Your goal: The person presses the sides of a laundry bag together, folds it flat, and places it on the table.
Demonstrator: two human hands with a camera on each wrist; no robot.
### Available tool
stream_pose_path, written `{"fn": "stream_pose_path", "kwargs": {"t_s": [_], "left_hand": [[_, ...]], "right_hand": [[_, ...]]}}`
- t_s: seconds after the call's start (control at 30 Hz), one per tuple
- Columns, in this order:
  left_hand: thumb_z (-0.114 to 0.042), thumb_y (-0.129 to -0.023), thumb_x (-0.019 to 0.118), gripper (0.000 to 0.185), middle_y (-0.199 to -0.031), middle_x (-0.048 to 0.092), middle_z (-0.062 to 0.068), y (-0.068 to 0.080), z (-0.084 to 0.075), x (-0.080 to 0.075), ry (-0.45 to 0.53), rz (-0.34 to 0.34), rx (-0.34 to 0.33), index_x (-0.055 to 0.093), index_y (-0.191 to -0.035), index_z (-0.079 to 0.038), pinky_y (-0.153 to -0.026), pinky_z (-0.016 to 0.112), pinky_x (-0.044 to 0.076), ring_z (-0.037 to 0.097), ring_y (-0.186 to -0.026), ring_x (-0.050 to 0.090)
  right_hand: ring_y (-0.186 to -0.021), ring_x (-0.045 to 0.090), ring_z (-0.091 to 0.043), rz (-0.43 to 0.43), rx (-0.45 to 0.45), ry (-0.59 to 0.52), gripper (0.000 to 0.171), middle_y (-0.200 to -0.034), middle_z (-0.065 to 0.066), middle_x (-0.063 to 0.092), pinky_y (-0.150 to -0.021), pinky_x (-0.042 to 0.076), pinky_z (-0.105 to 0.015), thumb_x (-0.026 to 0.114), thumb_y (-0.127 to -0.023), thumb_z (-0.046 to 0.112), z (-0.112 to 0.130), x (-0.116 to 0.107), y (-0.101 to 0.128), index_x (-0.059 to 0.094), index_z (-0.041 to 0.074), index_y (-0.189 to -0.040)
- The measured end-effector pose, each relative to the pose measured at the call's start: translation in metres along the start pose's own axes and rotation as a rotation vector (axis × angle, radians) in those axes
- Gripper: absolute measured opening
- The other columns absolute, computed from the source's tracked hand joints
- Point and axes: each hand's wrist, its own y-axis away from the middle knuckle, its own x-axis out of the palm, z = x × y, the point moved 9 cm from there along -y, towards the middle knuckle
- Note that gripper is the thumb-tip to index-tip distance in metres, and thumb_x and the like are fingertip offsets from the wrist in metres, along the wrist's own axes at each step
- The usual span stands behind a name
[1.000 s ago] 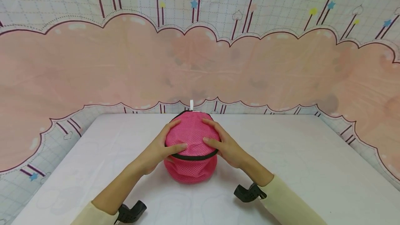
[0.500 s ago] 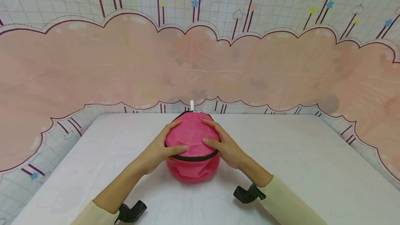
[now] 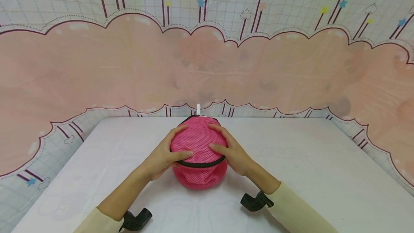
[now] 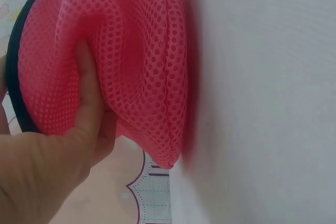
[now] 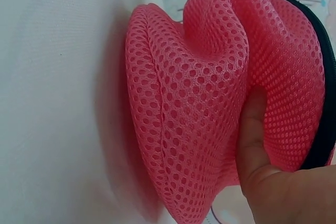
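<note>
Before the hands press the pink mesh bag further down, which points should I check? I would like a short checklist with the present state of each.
1. Both hands hold the pink mesh bag: ok. The left hand grips its left side, the right hand its right side.
2. Bag rests on the white table: ok, its bottom touches the surface in both wrist views.
3. Grip is even: ok, the hands sit at about the same height, thumbs on top near the black rim.
4. Mesh walls fold evenly: cannot tell; both wrist views show deep creases, but the far side is hidden.
5. White loop at the back is free: ok, no finger on it.
6. Bag is empty inside: cannot tell.
</note>
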Motion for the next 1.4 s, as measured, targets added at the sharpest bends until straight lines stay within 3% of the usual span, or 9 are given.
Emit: {"fn": "stream_pose_path", "kwargs": {"t_s": [0.43, 1.4], "left_hand": [[-0.003, -0.081, 0.074, 0.088, -0.143, 0.025, 0.018, -0.0007, 0.0032, 0.0006, 0.052, 0.008, -0.006, 0.023, -0.149, -0.026, -0.087, 0.046, 0.05, 0.037, -0.121, 0.044], [-0.002, -0.083, 0.072, 0.087, -0.142, 0.025, 0.023, -0.0021, 0.0033, 0.0016, 0.068, 0.04, 0.019, 0.02, -0.151, -0.018, -0.086, 0.045, 0.05, 0.034, -0.117, 0.048]], "right_hand": [[-0.131, 0.031, -0.033, -0.026, -0.006, -0.046, 0.06, -0.15, -0.011, 0.023, -0.099, 0.042, -0.041, 0.053, -0.093, 0.008, -0.0042, 0.0003, 0.0004, 0.03, 0.014, -0.148], [-0.131, 0.03, -0.03, -0.029, -0.005, -0.171, 0.051, -0.15, -0.007, 0.024, -0.099, 0.041, -0.041, 0.045, -0.097, 0.01, -0.0087, 0.0035, -0.0002, 0.031, 0.01, -0.147]]}}
